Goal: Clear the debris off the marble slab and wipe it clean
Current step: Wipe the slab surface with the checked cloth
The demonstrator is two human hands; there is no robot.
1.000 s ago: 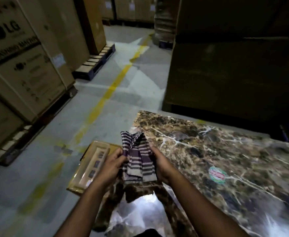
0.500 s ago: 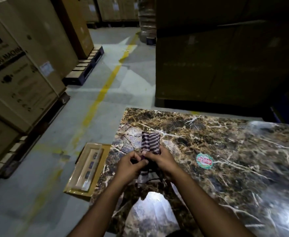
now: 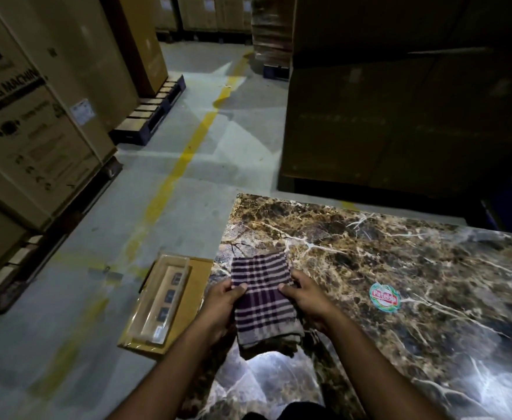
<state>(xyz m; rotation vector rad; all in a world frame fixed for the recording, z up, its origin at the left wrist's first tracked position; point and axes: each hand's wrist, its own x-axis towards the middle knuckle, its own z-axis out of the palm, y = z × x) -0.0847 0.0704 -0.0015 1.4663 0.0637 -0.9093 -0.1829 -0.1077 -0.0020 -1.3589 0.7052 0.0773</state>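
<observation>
A brown marble slab (image 3: 385, 256) with pale veins fills the lower right, glossy and reflecting light near me. A round red and green sticker (image 3: 384, 297) is stuck near its middle. Over the slab's left part I hold a purple and white striped cloth (image 3: 261, 295), spread flat. My left hand (image 3: 223, 301) pinches its left edge with the thumb on top. My right hand (image 3: 304, 295) grips its right edge the same way. No loose debris shows on the slab.
A flat yellow packaged box (image 3: 165, 301) lies on the grey floor just left of the slab. Tall cardboard cartons (image 3: 27, 128) on pallets line the left. A dark stack of cartons (image 3: 400, 116) stands behind the slab. A yellow floor line (image 3: 185, 156) runs away ahead.
The cloth, bunched and folded between my hands before, is now opened out flat between them. My view has shifted slightly, showing more of the slab.
</observation>
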